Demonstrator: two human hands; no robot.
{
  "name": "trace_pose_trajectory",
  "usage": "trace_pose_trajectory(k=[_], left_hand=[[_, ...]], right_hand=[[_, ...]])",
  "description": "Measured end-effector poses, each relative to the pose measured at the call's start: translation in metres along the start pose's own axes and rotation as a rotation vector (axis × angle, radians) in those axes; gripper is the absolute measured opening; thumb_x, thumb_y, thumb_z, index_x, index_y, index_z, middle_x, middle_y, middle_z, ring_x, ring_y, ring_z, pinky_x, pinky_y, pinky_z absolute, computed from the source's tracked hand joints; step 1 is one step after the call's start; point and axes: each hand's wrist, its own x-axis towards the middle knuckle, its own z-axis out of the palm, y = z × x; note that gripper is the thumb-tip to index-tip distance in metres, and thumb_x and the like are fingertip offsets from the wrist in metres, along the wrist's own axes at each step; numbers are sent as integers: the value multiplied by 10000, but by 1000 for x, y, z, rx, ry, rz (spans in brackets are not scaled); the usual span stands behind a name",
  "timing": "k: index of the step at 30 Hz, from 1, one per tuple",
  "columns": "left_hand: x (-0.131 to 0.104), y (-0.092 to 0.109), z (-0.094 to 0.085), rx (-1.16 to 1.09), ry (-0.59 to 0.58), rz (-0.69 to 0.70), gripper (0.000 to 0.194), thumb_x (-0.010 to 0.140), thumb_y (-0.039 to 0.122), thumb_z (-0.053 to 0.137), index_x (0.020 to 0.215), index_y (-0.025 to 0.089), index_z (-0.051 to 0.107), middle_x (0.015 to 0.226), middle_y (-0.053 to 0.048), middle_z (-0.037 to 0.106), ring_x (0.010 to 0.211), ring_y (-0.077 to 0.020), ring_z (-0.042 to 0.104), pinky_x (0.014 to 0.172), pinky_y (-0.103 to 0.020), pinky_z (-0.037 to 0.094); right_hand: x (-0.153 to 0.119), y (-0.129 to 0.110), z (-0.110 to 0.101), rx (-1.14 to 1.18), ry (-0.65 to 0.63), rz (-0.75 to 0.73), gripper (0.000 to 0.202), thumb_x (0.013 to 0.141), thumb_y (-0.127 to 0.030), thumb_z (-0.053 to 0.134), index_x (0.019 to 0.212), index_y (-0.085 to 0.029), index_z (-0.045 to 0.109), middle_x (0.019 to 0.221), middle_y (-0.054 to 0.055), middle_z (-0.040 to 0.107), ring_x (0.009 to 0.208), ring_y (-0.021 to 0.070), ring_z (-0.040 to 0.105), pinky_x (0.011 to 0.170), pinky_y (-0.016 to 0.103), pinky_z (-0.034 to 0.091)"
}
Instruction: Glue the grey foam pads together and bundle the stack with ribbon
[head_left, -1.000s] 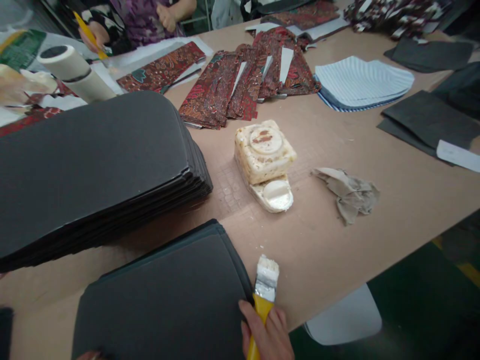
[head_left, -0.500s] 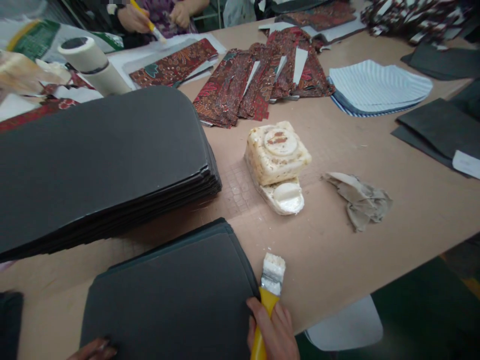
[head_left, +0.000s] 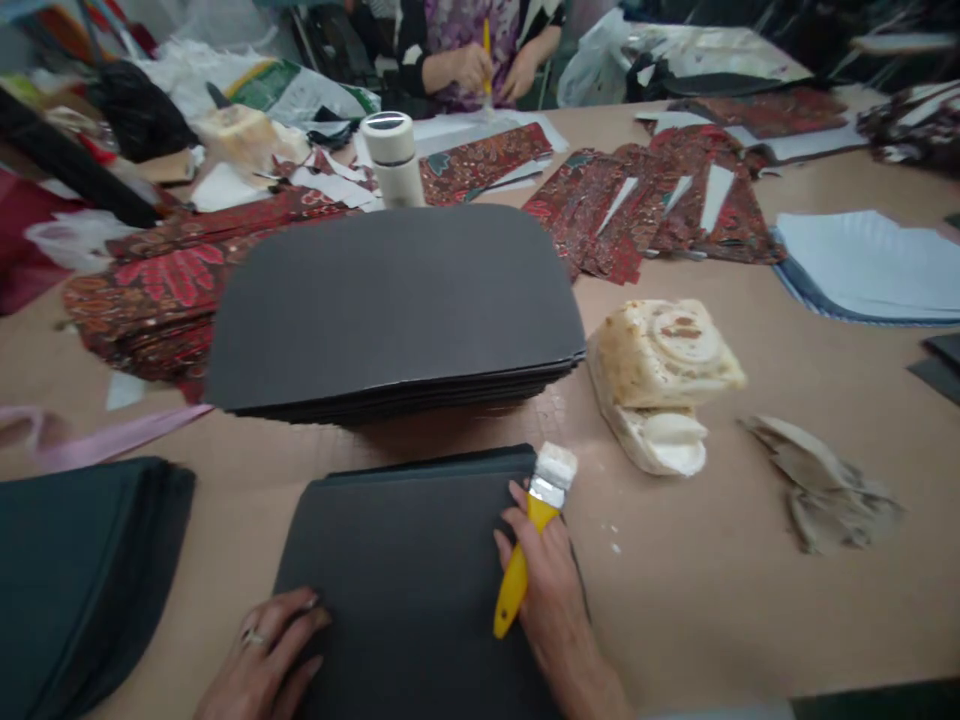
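A paintbrush with a yellow handle and whitish, paste-caked bristles is in my right hand. Its bristles point away from me, near the far right corner of a stack of dark grey sheets. The fingertips of that hand also touch the top sheet along its right side. On the opposite edge, my left hand, with a ring on one finger, rests its fingers on the same stack. Beyond to the right stands a whitish, paste-crusted plastic container with its front cut open and white paste inside.
A taller stack of dark boards stands ahead. Dark green-black pieces lie at left, a crumpled cloth at right. Patterned red fabric pieces and a white bottle are farther back. Across the table, a person holds another brush.
My view has swung left, so things sit farther right in the picture. My left hand has come further onto the stack, and my right hand has slid up toward its far right corner.
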Motion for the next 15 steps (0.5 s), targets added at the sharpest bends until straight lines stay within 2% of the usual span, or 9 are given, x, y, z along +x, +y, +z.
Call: trace_pose_trajectory(k=[3,5,8,10,12,15], left_hand=[[-8,18,3,-30,64,-19,277,837,295,478,1069,362,614,983,-33,633,909,-217,617,746,-345,576],[-12,27,3,-9,98,33,287,860,248,447,1084,341,601,1022,-40,623,948,-205,602,773,-333,565],[-13,38,-4,-3,57,131,273,857,205,463,1054,330,604,1069,-19,615,1011,-190,579,842,-317,535],[-10,42,-13,-21,34,144,258,851,192,487,1037,327,606,1061,-2,618,1019,-178,576,875,-304,519],[-1,43,-21,-44,42,111,265,858,175,493,1071,300,588,1063,-14,611,1006,-168,580,880,-291,515],[20,39,-25,-69,139,-6,327,872,168,491,1193,224,514,1113,-74,563,1016,-178,574,885,-308,516]], right_hand=[[-22,3,12,-32,-27,6,174,876,-249,500,1026,-174,548,1286,159,535,1246,300,455,891,466,495],[-40,10,13,-48,-3,4,211,869,-271,510,1053,-171,538,1301,165,521,1266,321,428,901,497,485],[-57,28,14,-64,59,-85,231,866,-309,510,1039,-158,534,1259,179,548,1232,337,464,914,531,465],[-64,42,18,-89,87,-164,247,858,-368,511,989,-161,546,1197,172,588,1179,332,517,907,518,471],[-69,55,23,-114,82,-187,279,858,-422,489,932,-161,553,1145,174,609,1151,336,538,894,515,475],[-75,67,30,-106,99,-119,326,856,-483,455,871,-171,546,1100,172,623,1142,337,542,903,525,463]])
